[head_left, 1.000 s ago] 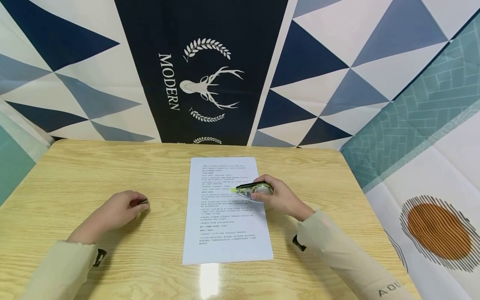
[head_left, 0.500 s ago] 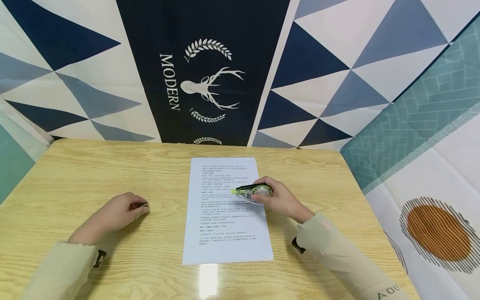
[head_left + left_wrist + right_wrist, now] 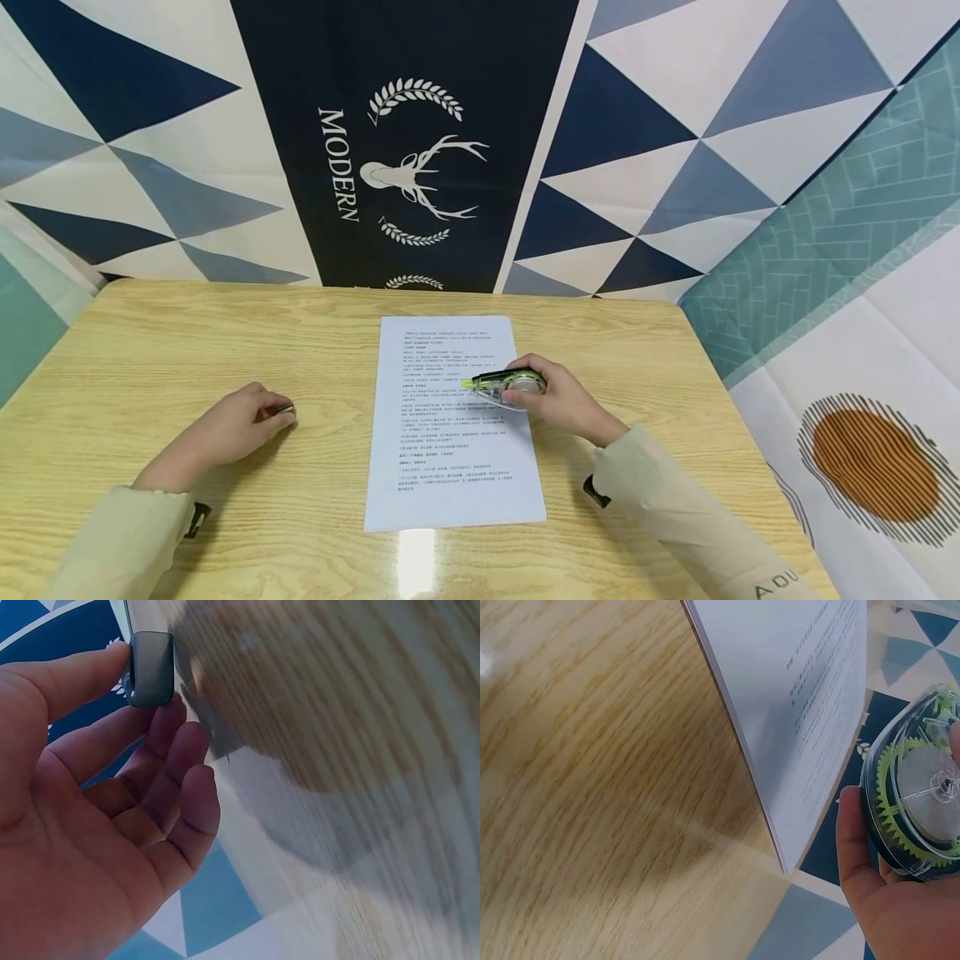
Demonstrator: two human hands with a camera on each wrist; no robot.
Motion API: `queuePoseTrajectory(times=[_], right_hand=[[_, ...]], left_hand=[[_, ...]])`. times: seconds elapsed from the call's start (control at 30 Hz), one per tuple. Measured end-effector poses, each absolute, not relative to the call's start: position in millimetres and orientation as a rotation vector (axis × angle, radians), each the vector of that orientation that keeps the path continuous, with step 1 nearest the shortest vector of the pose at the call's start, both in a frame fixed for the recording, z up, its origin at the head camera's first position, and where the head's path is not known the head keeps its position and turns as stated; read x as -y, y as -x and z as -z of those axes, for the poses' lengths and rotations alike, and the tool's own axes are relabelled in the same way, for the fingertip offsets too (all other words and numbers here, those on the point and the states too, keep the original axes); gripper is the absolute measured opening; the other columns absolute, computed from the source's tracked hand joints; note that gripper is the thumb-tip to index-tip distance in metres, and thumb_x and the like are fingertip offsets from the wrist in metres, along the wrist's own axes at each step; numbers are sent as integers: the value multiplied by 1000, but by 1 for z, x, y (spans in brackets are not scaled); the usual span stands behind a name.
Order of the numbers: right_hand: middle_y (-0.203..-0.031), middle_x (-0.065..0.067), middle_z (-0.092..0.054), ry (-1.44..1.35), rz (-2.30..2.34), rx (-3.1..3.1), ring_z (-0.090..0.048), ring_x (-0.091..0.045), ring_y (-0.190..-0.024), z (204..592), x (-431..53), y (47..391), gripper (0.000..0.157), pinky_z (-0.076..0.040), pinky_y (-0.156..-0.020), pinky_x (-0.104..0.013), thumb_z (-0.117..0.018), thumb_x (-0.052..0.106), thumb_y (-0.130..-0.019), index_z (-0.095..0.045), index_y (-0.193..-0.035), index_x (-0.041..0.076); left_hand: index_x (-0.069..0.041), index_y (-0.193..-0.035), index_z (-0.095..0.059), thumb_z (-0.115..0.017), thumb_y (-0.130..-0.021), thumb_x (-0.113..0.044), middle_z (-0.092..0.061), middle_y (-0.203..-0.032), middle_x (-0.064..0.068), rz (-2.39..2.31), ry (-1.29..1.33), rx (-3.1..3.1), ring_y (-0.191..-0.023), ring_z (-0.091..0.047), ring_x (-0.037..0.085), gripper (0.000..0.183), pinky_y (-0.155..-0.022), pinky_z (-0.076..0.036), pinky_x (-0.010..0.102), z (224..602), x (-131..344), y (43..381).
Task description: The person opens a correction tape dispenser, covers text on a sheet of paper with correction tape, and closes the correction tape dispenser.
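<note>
My right hand (image 3: 566, 398) grips a correction tape (image 3: 506, 383) with a clear and black body and a lime-green tip pointing left. It is held over the right part of a stack of printed paper (image 3: 457, 500). In the right wrist view the correction tape (image 3: 922, 795) shows a green toothed wheel behind its clear shell. My left hand (image 3: 236, 425), left of the paper, pinches a small dark cap (image 3: 153, 669) between thumb and index finger; the other fingers curl loosely beneath. From the head view, the fingers mostly hide this cap.
The paper lies on a light wood-grain table (image 3: 315, 350). At the table's far edge stands a patterned cloth backdrop (image 3: 420, 50) with triangles and a deer-head print. More patterned cloth (image 3: 877, 467) hangs on the right side.
Both hands stay nearly where they were. The left hand has shifted very slightly to the left, and the cap in its fingers shows at a slightly different angle.
</note>
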State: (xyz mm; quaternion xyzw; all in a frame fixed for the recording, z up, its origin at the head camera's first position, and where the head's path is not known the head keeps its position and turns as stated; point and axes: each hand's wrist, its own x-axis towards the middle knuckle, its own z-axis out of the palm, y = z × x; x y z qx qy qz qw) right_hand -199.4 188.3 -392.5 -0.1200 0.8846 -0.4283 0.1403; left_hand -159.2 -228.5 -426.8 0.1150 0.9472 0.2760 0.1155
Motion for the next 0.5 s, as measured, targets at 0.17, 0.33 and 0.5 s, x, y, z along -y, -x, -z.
queuePoseTrajectory(times=[0.17, 0.33, 0.5], right_hand=[[-117, -7, -60, 348, 1223, -2561, -56, -20, -97, 393, -188, 199, 32, -45, -79, -31, -69, 22, -85, -59, -114, 17], [-117, -8, -60, 336, 1223, -2554, -56, -20, -96, 393, -188, 199, 32, -46, -78, -30, -69, 21, -85, -58, -115, 16], [-118, -8, -60, 334, 1219, -2550, -57, -20, -96, 394, -188, 199, 32, -46, -78, -30, -69, 21, -85, -58, -115, 16]], left_hand=[[1, -110, -62, -56, -94, -26, -60, -97, 9, -808, -324, -2777, -82, -55, 17, 32, -69, -46, 33, 427, 229, 160], [-2, -107, -64, -54, -94, -25, -61, -98, 9, -824, -312, -2767, -85, -57, 18, 28, -71, -48, 36, 426, 228, 160], [-4, -105, -65, -55, -94, -23, -61, -99, 9, -811, -310, -2785, -85, -58, 19, 25, -71, -48, 36, 426, 228, 161]])
